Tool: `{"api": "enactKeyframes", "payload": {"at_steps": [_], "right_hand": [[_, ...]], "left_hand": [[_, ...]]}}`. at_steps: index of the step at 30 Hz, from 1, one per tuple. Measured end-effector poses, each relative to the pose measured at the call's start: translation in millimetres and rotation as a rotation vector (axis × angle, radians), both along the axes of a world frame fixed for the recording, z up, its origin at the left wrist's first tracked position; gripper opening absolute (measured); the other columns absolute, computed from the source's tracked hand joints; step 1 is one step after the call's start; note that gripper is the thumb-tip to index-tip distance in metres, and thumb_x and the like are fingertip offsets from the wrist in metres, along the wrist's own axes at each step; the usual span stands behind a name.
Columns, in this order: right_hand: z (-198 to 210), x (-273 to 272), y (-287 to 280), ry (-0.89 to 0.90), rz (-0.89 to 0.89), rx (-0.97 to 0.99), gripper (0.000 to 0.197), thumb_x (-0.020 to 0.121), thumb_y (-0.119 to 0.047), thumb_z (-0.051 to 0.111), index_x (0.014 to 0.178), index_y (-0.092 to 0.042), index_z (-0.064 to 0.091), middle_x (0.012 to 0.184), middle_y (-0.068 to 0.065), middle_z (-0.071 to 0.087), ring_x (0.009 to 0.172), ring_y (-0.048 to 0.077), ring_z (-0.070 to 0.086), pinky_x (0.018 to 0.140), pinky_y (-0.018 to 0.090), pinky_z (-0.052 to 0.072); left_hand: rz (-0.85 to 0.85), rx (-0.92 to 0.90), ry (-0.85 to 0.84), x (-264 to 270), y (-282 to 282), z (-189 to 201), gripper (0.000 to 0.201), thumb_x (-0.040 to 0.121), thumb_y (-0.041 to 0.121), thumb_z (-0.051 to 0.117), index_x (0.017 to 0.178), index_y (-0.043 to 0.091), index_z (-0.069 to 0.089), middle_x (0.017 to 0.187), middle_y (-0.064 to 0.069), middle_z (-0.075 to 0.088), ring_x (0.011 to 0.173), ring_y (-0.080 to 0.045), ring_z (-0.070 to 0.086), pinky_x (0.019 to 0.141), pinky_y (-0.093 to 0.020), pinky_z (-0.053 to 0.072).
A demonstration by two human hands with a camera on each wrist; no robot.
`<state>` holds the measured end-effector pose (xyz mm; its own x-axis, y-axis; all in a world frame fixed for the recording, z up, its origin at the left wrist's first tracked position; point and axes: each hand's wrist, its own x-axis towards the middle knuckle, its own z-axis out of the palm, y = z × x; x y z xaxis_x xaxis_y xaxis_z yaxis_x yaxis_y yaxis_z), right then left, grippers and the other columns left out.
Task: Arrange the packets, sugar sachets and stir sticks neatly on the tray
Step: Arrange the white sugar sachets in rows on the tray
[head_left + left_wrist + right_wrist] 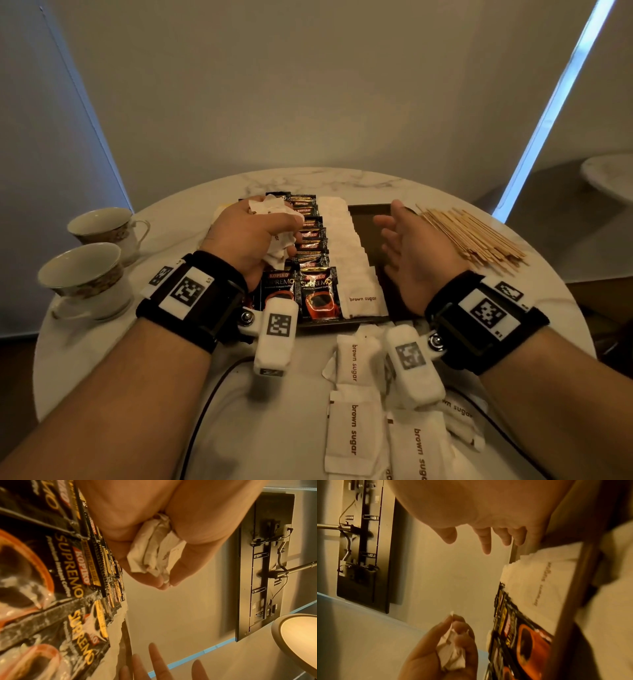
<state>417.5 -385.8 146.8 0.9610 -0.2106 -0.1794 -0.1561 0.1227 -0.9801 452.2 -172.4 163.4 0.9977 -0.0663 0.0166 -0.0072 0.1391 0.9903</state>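
The tray sits at the middle of the table. In it, coffee packets lie in overlapping rows at the left, with a row of sugar sachets just to their right — the tray's right part lies beyond that. Stir sticks lie heaped on the table at about two o'clock from the tray, just beside it. Loose sachets lie on the table at six o'clock, near the tray's front edge. Two cups stand at nine o'clock — one behind the other, well apart from the tray.
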Motion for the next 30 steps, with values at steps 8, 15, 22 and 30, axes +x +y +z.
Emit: {"api": "enactKeyframes", "payload": {"at_steps": [8,15,22,30], "right_hand": [[-4,-6,18,-0.028,0.088,0.064,0.062,0.100,-0.068,0.035,0.145,-0.028,0.052,0.164,-0.001,0.033,0.152,0.019,0.027,0.114,0.041,0.027],[2,5,10,0.002,0.031,0.102,0.061,0.096,-0.066,0.047,0.142,-0.026,0.053,0.165,0.003,0.030,0.153,0.025,0.025,0.124,0.049,0.020],[6,14,10,0.038,0.128,0.129,0.064,0.102,-0.059,0.042,0.150,-0.017,0.043,0.160,0.008,0.037,0.147,0.023,0.036,0.103,0.034,0.032],[8,44,-2,0.063,0.111,0.153,0.070,0.097,-0.062,0.050,0.149,-0.016,0.045,0.165,0.014,0.029,0.152,0.030,0.027,0.120,0.048,0.023]], "left_hand": [[0.018,-0.026,-0.016,4,3,1,0.030,0.088,-0.001,0.073,0.114,0.007,0.061,0.068,-0.009,0.066,0.052,-0.021,0.059,0.048,-0.022,0.037],[0.004,0.001,-0.014,4,5,2,0.022,0.090,0.002,0.071,0.109,0.005,0.060,0.074,-0.014,0.063,0.052,-0.022,0.057,0.037,-0.019,0.035],[-0.003,-0.002,0.018,5,3,0,0.010,0.095,0.000,0.062,0.102,0.007,0.058,0.066,-0.011,0.062,0.050,-0.020,0.055,0.037,-0.018,0.033],[0.052,0.016,-0.001,9,1,-4,0.028,0.093,-0.005,0.050,0.120,-0.008,0.057,0.069,-0.017,0.067,0.049,-0.022,0.062,0.039,-0.020,0.038]]}}
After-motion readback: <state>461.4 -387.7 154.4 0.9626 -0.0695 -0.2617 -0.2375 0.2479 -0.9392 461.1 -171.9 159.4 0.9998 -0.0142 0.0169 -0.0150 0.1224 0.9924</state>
